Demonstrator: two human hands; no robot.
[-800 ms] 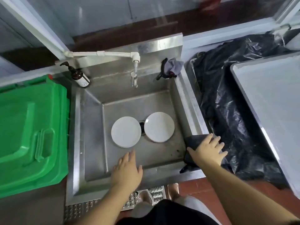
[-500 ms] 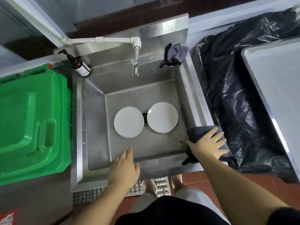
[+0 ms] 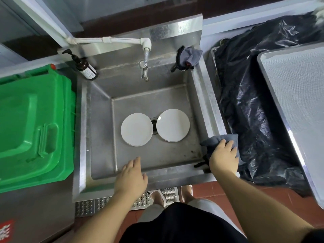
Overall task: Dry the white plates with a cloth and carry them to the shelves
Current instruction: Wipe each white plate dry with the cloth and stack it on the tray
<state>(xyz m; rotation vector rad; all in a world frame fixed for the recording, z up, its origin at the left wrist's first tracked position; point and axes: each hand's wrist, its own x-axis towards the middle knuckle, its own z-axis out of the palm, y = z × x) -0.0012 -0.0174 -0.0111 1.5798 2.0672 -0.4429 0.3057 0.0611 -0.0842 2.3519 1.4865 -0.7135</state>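
No writing reads clearly: the brown pump bottle [image 3: 84, 66] has a pale label too small to make out, and red-and-white characters at the lower left corner are cut off. Two white plates [image 3: 137, 129] [image 3: 172, 125] lie flat on the steel sink [image 3: 206, 102] floor, just beyond the left hand [image 3: 131, 176], whose fingers [image 3: 135, 161] are straight and hold nothing. The right hand [image 3: 223, 157] presses flat on a grey cloth [image 3: 213, 142] at the sink's near right corner. A green bin [image 3: 33, 123] stands left, black plastic sheeting [image 3: 254, 111] right, red floor tiles below.
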